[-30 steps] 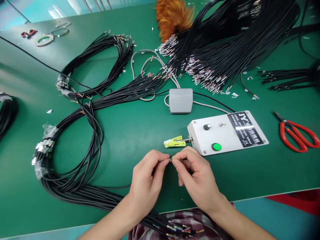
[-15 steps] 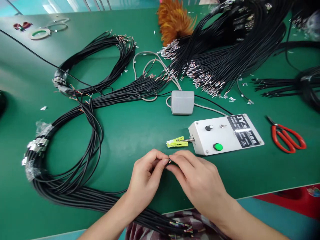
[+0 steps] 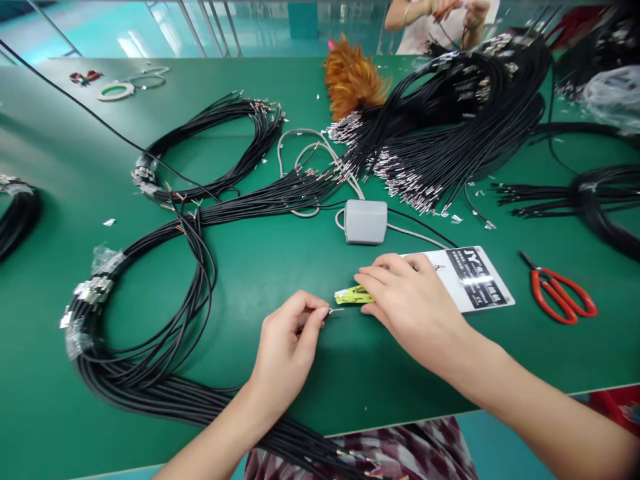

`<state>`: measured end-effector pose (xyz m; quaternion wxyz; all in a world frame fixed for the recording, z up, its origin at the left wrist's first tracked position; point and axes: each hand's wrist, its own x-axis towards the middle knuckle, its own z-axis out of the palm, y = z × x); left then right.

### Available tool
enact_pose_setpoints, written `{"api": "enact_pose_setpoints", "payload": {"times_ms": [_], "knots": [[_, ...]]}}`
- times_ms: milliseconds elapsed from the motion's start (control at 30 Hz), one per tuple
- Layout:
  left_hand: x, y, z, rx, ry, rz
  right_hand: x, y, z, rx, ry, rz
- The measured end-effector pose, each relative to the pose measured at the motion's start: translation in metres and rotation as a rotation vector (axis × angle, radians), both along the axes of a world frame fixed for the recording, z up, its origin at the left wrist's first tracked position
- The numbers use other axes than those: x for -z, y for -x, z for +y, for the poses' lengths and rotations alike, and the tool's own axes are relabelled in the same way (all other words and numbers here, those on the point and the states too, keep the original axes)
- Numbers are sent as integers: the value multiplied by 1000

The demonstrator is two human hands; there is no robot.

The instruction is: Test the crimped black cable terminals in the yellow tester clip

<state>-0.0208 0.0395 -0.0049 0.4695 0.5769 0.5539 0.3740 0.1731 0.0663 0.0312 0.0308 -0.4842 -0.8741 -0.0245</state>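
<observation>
Left hand (image 3: pixel 287 340) pinches a thin black wire end with a small metal tip (image 3: pixel 334 310) between thumb and forefinger, fingers narrow, tip pointing to 3 o'clock toward the yellow-green plastic clip (image 3: pixel 351 295). Right hand (image 3: pixel 410 300) lies flat-ish over the white metal control box with black label (image 3: pixel 475 283), fingertips touching the clip at the box's 9 o'clock end; fingers loosely curled, whether they grip the clip or only rest on it cannot be told.

Wire tip sits just beside the clip, apart from it. Grey plastic pedal switch (image 3: pixel 365 221) at 12 o'clock of the hands; red-handled scissors (image 3: pixel 560 295) at 3 o'clock; looped black cable bundle (image 3: pixel 145 320) at 9 o'clock on the green table mat (image 3: pixel 260 253).

Risks, judged: the tip looks fine and bendable, so a skewed approach to the clip could bend it or miss the opening. The held wire trails back into the bundle, and a snag there could tug it out of the pinch. The right palm covers the box top and could press a control unintentionally.

Hidden: box knobs and button under the right hand; the clip's mouth; the held wire's run under the left palm. Another person's hands (image 3: pixel 453 10) at 12 o'clock are cut by the frame edge.
</observation>
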Motion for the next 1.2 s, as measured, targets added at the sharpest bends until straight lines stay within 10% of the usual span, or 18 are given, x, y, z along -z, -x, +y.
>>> {"api": "enact_pose_setpoints", "payload": {"times_ms": [367, 1033, 1200], "knots": [[7, -4, 15, -13, 58, 36, 2, 10, 15, 43, 179, -19], [12, -13, 21, 30, -17, 183, 3, 12, 12, 59, 115, -48], [11, -11, 21, 38, -53, 183, -6, -20, -14, 51, -42, 224]]}}
